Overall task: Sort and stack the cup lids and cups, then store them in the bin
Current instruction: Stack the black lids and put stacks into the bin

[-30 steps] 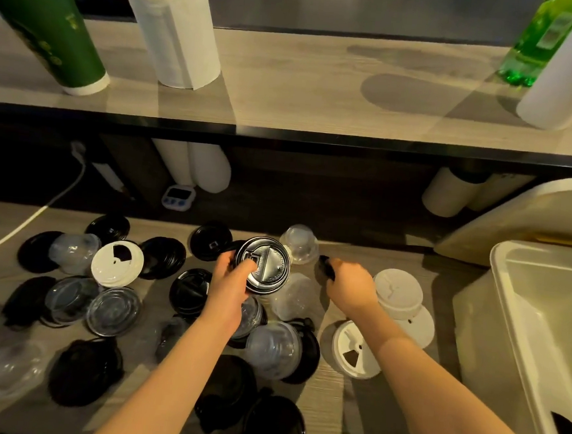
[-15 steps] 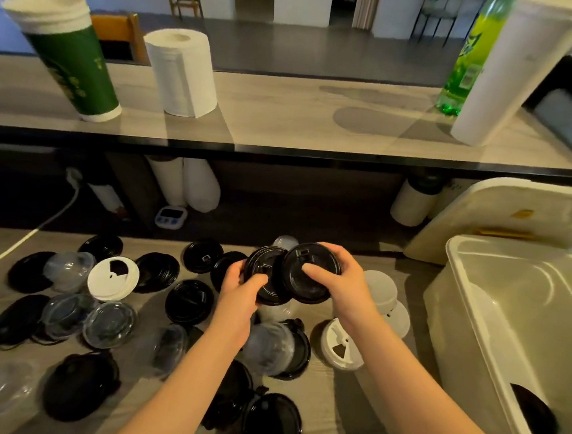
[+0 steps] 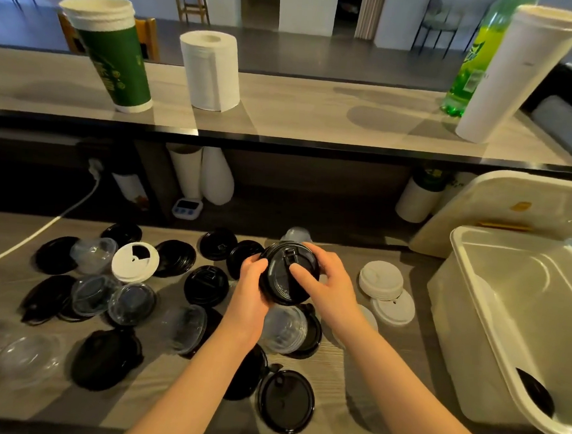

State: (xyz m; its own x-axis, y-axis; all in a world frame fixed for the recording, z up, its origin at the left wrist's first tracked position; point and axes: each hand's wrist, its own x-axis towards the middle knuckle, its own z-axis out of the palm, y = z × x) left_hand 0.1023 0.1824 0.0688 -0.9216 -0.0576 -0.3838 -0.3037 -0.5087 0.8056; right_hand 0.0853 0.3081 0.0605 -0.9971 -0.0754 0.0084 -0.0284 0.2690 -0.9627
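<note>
Both hands hold a stack of black lids (image 3: pixel 287 275) above the counter's middle. My left hand (image 3: pixel 250 284) grips its left edge, and my right hand (image 3: pixel 323 285) presses on it from the right, thumb on top. Several loose black lids (image 3: pixel 205 284), clear dome lids (image 3: pixel 282 329) and a white lid (image 3: pixel 134 261) lie scattered on the wooden counter (image 3: pixel 331 364). A small stack of white lids (image 3: pixel 380 280) sits to the right. The white bin (image 3: pixel 494 339) stands open at the right with a black lid (image 3: pixel 537 394) inside.
On the upper shelf (image 3: pixel 303 115) stand stacked green cups (image 3: pixel 111 52), a paper towel roll (image 3: pixel 210 70), a green bottle (image 3: pixel 474 64) and tall white cups (image 3: pixel 518 74). The bin's lid (image 3: pixel 518 204) leans behind it. A white cable (image 3: pixel 37 231) and a small timer (image 3: pixel 187 206) lie at the back left.
My right hand picked up a black lid and brought it onto the lid in my left hand. The two are now pressed together as one stack. The view tilted upward.
</note>
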